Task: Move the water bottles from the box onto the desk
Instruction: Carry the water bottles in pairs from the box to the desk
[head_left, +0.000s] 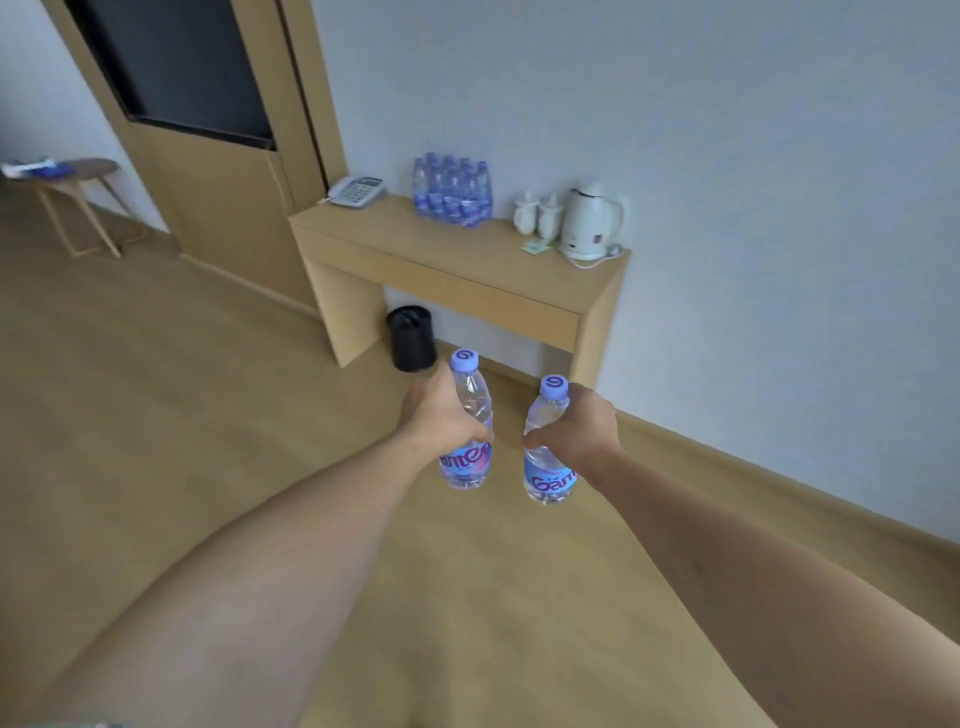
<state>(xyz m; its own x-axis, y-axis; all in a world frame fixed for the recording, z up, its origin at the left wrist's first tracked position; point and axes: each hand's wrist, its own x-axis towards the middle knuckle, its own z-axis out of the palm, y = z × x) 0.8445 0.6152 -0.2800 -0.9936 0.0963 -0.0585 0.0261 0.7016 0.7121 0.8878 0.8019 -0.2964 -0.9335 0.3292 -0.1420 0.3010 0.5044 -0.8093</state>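
My left hand (441, 410) grips a clear water bottle (470, 467) with a purple cap and blue label, held upright in the air above the floor. Beside it my right hand (582, 421) grips a second, matching bottle (548, 478), also upright. Both arms reach forward toward the wooden desk (395, 244) against the wall, which is still some way off. Several more bottles (453, 191) stand grouped at the back of the desk top. The box is not in view.
On the desk are a telephone (357, 190) at the left, two white cups (539, 213) and a white kettle (589, 222) at the right. A black bin (411, 338) stands under the desk. A small round table (78, 197) is far left.
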